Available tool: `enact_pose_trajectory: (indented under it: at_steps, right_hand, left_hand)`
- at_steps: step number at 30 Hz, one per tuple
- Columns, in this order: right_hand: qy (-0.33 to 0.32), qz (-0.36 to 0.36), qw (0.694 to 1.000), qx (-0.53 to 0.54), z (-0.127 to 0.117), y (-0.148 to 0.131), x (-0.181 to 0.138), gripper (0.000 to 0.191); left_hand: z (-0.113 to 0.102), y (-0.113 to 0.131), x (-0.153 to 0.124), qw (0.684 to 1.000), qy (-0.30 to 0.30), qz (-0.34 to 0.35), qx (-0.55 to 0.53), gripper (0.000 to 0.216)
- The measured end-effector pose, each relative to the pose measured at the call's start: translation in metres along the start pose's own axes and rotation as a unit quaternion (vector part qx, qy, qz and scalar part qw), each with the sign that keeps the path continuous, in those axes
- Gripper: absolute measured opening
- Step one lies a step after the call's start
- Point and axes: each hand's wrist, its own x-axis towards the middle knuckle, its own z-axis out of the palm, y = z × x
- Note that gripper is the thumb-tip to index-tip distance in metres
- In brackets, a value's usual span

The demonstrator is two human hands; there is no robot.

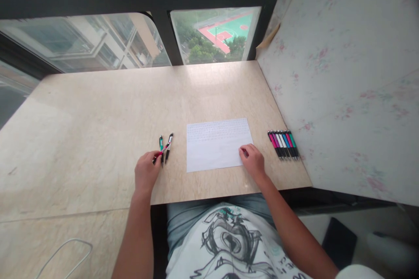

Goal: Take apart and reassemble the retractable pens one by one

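Partly pink, partly black slanted pen (164, 149)

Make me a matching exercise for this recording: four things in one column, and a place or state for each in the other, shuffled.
1. left hand
2. right hand
3. row of pens
4. sheet of paper

A. beside the patterned wall
B. fingers at a pink pen
C. white, with lines of writing across its upper part
D. at the paper's lower right

Pairs: 1-B, 2-D, 3-A, 4-C
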Motion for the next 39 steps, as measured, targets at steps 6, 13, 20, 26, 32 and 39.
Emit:
enact_pose_trajectory:
  at_steps: [6, 13, 20, 26, 32, 39]
  right_hand:
    - [-0.004, -0.004, 1.0, 0.017, -0.003, -0.001, 0.001, 0.016]
    - [-0.016, -0.01, 0.988, 0.152, -0.009, -0.026, 0.0, 0.021]
    - [-0.148, 0.036, 0.934, 0.324, -0.011, -0.06, -0.012, 0.034]
    - [-0.156, 0.081, 0.925, 0.338, -0.011, -0.052, -0.013, 0.039]
    - [-0.117, 0.069, 0.95, 0.283, -0.007, -0.048, -0.007, 0.032]
    - [-0.082, 0.076, 0.958, 0.264, 0.007, -0.043, -0.004, 0.028]
  left_hand:
    - [-0.012, 0.021, -0.002, 0.992, 0.049, -0.063, -0.095, 0.027]
    - [0.019, 0.106, -0.028, 0.789, -0.072, -0.222, -0.568, 0.044]
    - [0.049, 0.159, -0.049, 0.622, -0.155, -0.316, -0.7, 0.033]
    - [0.053, 0.158, -0.045, 0.632, -0.15, -0.304, -0.696, 0.034]
    - [0.064, 0.155, -0.038, 0.688, -0.1, -0.243, -0.677, 0.028]
    - [0.067, 0.143, -0.036, 0.739, -0.095, -0.214, -0.632, 0.032]
